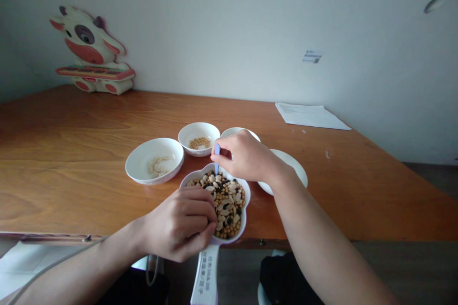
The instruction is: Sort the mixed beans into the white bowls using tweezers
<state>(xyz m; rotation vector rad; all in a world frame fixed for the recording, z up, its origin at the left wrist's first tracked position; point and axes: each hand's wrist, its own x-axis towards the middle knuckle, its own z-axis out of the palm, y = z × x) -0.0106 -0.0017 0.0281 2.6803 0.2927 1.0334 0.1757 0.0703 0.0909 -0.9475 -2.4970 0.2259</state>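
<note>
A purple-rimmed, scalloped dish with a handle [247, 200] holds a mix of peanuts, yellow beans, black beans and pale seeds. My left hand [184, 224] curls over its left rim, thumb near the handle and fingertips hidden. Above the far side of the dish, my right hand [243, 152] pinches slim purple tweezers [217, 152], their lower end reaching down to the beans. Behind the dish, one white bowl [138, 164] contains pale seeds, and a smaller white bowl [184, 134] has yellow beans. Another white bowl [243, 130] is partly covered by my right hand.
A white plate [298, 174] lies partly behind my right forearm. On the wooden table [89, 147], a cow-shaped toy keyboard [93, 57] leans at the back left, and paper sheets [309, 115] lie at the back right. The dish's handle extends past the front edge.
</note>
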